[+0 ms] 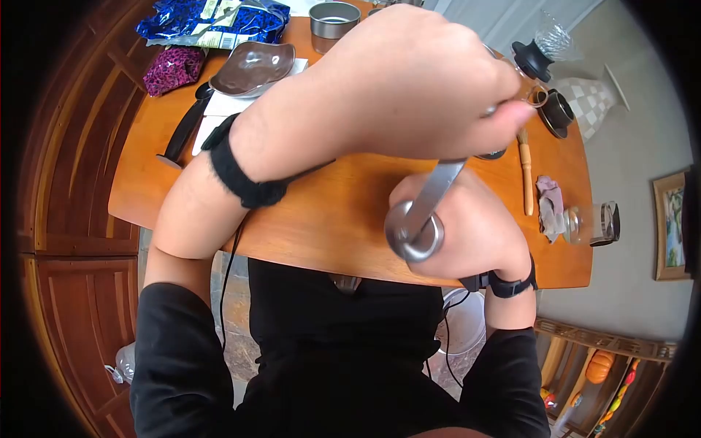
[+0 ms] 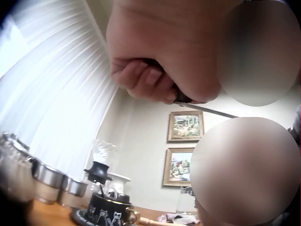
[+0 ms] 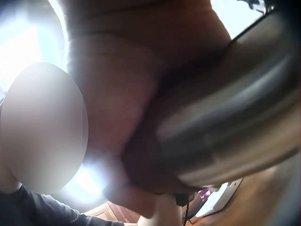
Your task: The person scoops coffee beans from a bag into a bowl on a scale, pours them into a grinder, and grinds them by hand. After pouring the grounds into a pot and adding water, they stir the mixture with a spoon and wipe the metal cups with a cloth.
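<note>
A metal hand coffee grinder tilts toward the camera over the table's front edge. My right hand grips its cylindrical body from the side. Its flat steel crank runs up from the lid to my left hand, whose curled fingers hold the crank's knob end. In the left wrist view, the fist closes round a dark knob, and the thin crank sticks out below it. The right wrist view shows the shiny body close up and blurred against my palm.
On the table, a brown bowl, a black spoon, a blue foil bag and a metal tin stand at the left and back. Right of my hands are a black cup, a wooden-handled brush, a cloth and a glass jar.
</note>
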Tool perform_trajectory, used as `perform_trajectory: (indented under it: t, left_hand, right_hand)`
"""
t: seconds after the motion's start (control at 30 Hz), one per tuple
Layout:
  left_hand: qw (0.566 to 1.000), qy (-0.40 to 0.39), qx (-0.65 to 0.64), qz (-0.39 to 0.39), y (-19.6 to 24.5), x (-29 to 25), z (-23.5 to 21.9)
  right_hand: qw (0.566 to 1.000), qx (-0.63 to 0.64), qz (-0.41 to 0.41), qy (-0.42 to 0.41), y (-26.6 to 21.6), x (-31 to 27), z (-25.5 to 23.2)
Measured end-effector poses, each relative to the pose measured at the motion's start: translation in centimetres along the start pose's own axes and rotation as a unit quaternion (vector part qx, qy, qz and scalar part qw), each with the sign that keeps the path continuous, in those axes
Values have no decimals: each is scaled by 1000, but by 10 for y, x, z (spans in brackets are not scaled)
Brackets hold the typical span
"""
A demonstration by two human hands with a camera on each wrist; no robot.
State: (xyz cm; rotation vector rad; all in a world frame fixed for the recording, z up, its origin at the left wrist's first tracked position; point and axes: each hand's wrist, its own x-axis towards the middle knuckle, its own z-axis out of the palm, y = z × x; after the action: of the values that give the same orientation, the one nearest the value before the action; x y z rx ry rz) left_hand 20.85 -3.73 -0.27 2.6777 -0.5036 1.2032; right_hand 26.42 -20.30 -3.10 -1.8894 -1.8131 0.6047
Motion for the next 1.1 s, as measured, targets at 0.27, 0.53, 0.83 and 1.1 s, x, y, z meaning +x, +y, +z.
perform_trajectory:
  t: [0.27, 0.53, 0.83, 1.1]
  left_hand:
    - [986, -16, -116, 116, 44, -14, 6]
    - [975, -70, -171, 120, 18, -9, -2]
    - [958, -151, -231, -80, -55, -9, -5]
    - [999, -25, -39, -11, -18, -10, 12]
  right_hand:
    - [989, 5, 47, 140, 26, 0, -15]
    - [898, 295, 66, 319, 54, 2, -17]
    - [831, 509, -147, 167, 69, -6, -5]
    - [998, 55, -41, 17, 6, -4, 4]
